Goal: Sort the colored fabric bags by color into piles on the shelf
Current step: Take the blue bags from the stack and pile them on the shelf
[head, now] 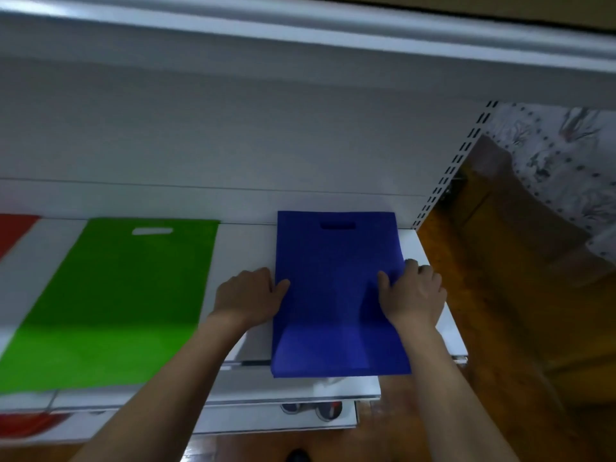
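A blue fabric bag (333,261) lies flat at the right end of the white shelf (243,258), its cut-out handle at the back and its front edge hanging over the shelf's lip. My left hand (248,296) holds its left edge, thumb on top of the fabric. My right hand (415,295) holds its right edge, thumb on top and fingers curled over the side. A green bag (123,295) lies flat to the left. At the far left edge shows part of a red bag (15,231).
A shelf board (300,38) hangs overhead. The slotted upright (450,168) marks the shelf's right end, with wooden floor (500,328) beyond. Lower shelves (283,425) jut out below, with red fabric (30,425) at the lower left.
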`<act>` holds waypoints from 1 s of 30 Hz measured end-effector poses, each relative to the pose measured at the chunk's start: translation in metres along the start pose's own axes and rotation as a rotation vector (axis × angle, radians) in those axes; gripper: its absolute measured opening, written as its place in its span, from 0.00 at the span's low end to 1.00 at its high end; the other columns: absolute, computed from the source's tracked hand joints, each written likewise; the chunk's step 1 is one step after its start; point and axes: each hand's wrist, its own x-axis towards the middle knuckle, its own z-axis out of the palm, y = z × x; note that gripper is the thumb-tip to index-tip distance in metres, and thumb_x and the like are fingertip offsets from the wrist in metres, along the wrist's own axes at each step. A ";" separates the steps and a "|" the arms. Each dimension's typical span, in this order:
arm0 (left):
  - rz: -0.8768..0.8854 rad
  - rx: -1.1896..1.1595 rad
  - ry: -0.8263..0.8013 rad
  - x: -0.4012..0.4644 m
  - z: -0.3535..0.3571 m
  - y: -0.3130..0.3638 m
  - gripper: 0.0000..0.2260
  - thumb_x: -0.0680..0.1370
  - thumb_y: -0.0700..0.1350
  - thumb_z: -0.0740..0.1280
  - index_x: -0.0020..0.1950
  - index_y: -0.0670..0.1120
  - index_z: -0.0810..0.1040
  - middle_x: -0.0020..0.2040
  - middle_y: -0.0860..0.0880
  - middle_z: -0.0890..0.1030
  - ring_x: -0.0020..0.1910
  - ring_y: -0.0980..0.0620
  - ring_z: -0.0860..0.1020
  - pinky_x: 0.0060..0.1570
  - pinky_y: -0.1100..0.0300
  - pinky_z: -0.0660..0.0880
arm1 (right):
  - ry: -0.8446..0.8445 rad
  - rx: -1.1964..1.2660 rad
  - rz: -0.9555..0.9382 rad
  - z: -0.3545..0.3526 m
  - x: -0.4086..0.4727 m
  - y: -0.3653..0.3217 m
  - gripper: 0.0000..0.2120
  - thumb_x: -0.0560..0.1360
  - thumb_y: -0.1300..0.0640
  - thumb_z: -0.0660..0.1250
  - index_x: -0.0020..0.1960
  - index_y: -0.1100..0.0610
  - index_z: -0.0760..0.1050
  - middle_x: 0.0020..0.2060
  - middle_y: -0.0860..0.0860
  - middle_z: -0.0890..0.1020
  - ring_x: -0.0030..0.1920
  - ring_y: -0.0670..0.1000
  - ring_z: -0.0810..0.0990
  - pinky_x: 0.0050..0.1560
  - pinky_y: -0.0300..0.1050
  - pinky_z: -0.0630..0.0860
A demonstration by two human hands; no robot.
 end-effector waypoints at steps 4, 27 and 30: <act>0.021 0.038 0.193 -0.021 -0.018 -0.030 0.18 0.80 0.61 0.56 0.53 0.48 0.73 0.50 0.48 0.79 0.49 0.47 0.78 0.45 0.56 0.75 | -0.039 0.132 -0.188 -0.018 -0.032 -0.046 0.30 0.77 0.39 0.59 0.72 0.55 0.62 0.68 0.55 0.68 0.68 0.57 0.65 0.66 0.52 0.62; -0.753 -0.008 0.652 -0.346 -0.113 -0.497 0.14 0.78 0.62 0.60 0.54 0.53 0.74 0.49 0.53 0.78 0.51 0.51 0.75 0.51 0.51 0.72 | -0.126 0.520 -1.295 0.000 -0.403 -0.483 0.25 0.69 0.43 0.65 0.63 0.51 0.75 0.57 0.50 0.76 0.59 0.54 0.71 0.58 0.49 0.64; -0.837 -0.053 0.684 -0.376 -0.113 -0.521 0.14 0.78 0.62 0.60 0.56 0.54 0.74 0.51 0.55 0.78 0.52 0.53 0.75 0.54 0.51 0.73 | -0.134 0.554 -1.349 0.005 -0.436 -0.514 0.23 0.68 0.42 0.64 0.60 0.51 0.76 0.54 0.50 0.78 0.56 0.54 0.72 0.55 0.48 0.65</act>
